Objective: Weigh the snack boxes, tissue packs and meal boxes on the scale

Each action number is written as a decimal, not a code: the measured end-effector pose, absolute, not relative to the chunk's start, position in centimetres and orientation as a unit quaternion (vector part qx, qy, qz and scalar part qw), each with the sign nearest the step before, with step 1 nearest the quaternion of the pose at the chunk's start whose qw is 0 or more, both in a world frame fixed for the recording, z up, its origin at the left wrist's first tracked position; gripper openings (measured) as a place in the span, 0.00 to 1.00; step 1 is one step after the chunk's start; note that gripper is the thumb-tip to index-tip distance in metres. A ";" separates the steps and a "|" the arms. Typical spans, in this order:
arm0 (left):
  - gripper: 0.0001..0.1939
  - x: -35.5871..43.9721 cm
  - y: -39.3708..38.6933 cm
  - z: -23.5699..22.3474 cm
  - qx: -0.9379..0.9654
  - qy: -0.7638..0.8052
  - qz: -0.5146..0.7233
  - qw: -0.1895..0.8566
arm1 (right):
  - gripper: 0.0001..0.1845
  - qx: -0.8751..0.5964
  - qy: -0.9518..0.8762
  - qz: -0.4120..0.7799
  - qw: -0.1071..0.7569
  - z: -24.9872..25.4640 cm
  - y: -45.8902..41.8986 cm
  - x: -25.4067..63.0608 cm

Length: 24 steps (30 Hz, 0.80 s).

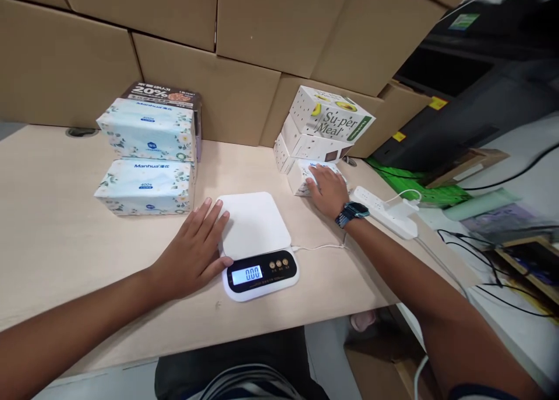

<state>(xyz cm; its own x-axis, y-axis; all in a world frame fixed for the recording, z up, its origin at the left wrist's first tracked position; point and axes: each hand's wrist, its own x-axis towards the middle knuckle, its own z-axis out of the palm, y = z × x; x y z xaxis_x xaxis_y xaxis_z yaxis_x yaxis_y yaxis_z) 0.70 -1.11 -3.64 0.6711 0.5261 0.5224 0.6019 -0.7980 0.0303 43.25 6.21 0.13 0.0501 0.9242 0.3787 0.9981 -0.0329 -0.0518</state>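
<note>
My left hand [196,243] lies flat with fingers stretched out at the left edge of a white digital scale [255,225]. Its thumb touches the corner of the dark display panel, which reads 0.00; nothing rests on the weighing plate. Farther right, my right hand [328,188], with a watch on the wrist, is closed over a small floral tissue pack [299,177]. That pack sits in front of stacked white boxes and is partly covered by the hand. Two larger Manhua tissue packs [146,187] are stacked left of the scale.
A Su-per Meal box [334,114] tops the right stack. Behind the left packs stands a dark box [163,93]. Cardboard cartons [174,80] wall the back. A white power strip [384,211] lies at right, and a thin cable [321,247] runs from the scale.
</note>
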 end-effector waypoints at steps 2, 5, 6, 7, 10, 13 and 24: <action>0.47 0.8 -1.0 -3.8 -0.907 -0.319 -0.266 0.063 | 0.37 -0.709 -0.674 -0.129 0.160 -0.2 6.5 43.2; 0.46 0.9 -0.8 -3.9 -0.904 -0.330 -0.269 0.039 | 0.36 -0.710 -0.668 -0.137 0.176 -0.5 6.8 43.0; 0.46 0.9 -0.7 -3.9 -0.904 -0.332 -0.267 0.031 | 0.36 -0.711 -0.665 -0.139 0.181 -0.6 6.8 42.9; 0.46 0.8 -0.7 -3.9 -0.904 -0.333 -0.267 0.024 | 0.36 -0.712 -0.663 -0.140 0.187 -0.7 6.8 42.7; 0.46 0.7 -0.4 -4.2 -0.906 -0.329 -0.267 0.005 | 0.36 -0.716 -0.655 -0.135 0.200 -0.9 6.9 42.5; 0.46 0.8 -0.2 -4.2 -0.907 -0.327 -0.265 -0.009 | 0.34 -0.722 -0.649 -0.113 0.212 -0.8 6.9 42.5; 0.44 -3.5 0.1 6.3 -0.722 -0.502 -0.470 -0.079 | 0.40 -0.645 -0.662 0.011 0.382 0.6 5.7 36.1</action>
<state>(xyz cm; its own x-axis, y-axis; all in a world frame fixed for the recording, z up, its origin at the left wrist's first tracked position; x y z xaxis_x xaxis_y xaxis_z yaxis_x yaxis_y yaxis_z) -3.54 0.09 6.32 0.0541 0.7987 0.5992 0.6497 -0.4839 0.5863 36.06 5.71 0.56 0.1223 0.8620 0.4919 0.8458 0.1688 -0.5061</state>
